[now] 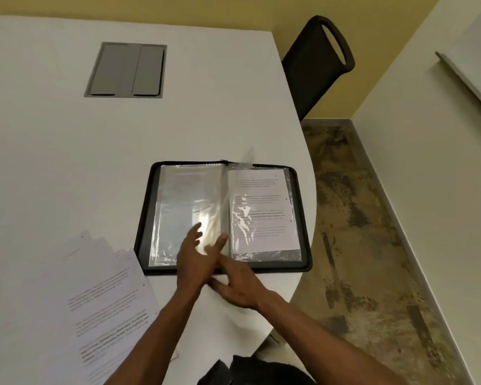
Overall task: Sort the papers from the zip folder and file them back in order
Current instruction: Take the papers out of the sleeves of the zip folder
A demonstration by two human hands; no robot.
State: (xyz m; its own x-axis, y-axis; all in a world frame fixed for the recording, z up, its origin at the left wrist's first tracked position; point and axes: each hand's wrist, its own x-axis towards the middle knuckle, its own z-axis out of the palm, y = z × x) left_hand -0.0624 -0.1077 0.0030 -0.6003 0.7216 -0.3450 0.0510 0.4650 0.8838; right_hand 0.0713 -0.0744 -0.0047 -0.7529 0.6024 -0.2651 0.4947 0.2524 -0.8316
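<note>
We're looking down at two bare forearms here, no sleeves, no watch, no rings showing on the left hand point(196, 259) or right hand point(240, 284). We're also seeing a bit of dark clothing point(261, 370) at the bottom edge.

left grip point(195, 255) fingers spread, right grip point(238, 284) fingers extended, crossing

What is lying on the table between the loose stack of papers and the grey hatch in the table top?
Nothing: in the head view the white table is bare between the papers and the grey hatch.
</note>
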